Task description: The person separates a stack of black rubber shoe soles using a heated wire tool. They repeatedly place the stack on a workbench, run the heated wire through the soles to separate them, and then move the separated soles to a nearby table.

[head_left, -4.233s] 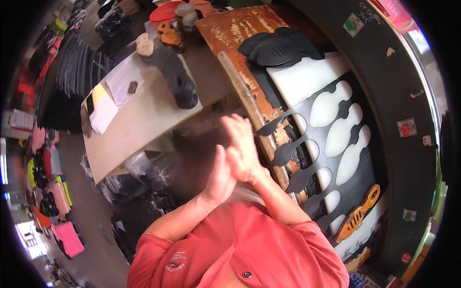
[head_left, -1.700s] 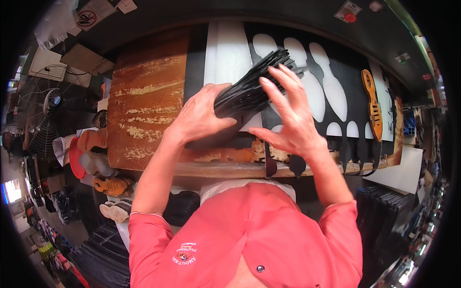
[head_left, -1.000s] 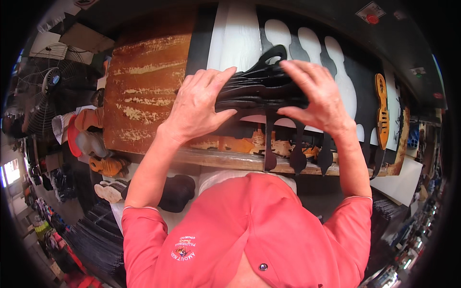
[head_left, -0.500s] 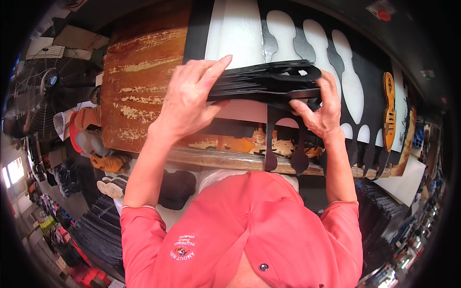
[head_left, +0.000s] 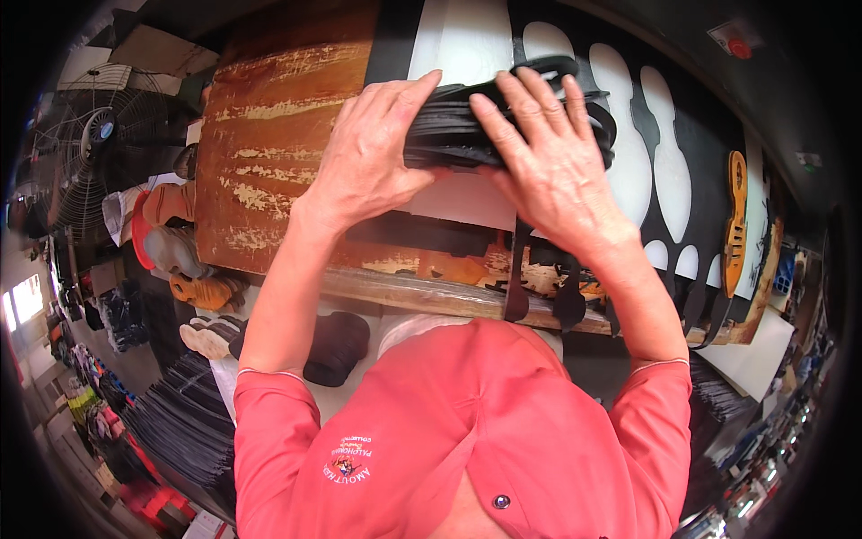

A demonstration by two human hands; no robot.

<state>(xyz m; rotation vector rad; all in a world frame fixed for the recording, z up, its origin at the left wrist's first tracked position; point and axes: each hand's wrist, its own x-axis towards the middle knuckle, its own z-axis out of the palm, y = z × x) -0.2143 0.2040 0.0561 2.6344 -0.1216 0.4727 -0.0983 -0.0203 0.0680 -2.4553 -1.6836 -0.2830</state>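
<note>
Between my hands is a bundle of thin black flexible pieces [head_left: 462, 121], held above the worktable with its layers stacked. My left hand [head_left: 373, 148] grips its left end, thumb below and fingers on top. My right hand [head_left: 552, 148] lies across the right part of the bundle, fingers spread over the top edge, thumb mostly hidden below. Loops of the pieces stick out past the right fingers. Underneath lies a black sheet [head_left: 718, 171] with rounded, waisted cut-outs showing white [head_left: 669, 153]. At its right rests an orange-yellow slotted template [head_left: 736, 216].
The worn brown board [head_left: 269, 135] covers the table's left part. A caged fan [head_left: 99, 130] stands at far left. Stacks of black sheets [head_left: 184, 418] lie lower left, near a dark rounded stack [head_left: 337, 349]. Orange rounded pieces [head_left: 206, 292] sit by the table's left corner.
My right hand has shifted from the bundle's right end to lie over its top and front. The bundle's right end now fans into loops. The view has shifted slightly.
</note>
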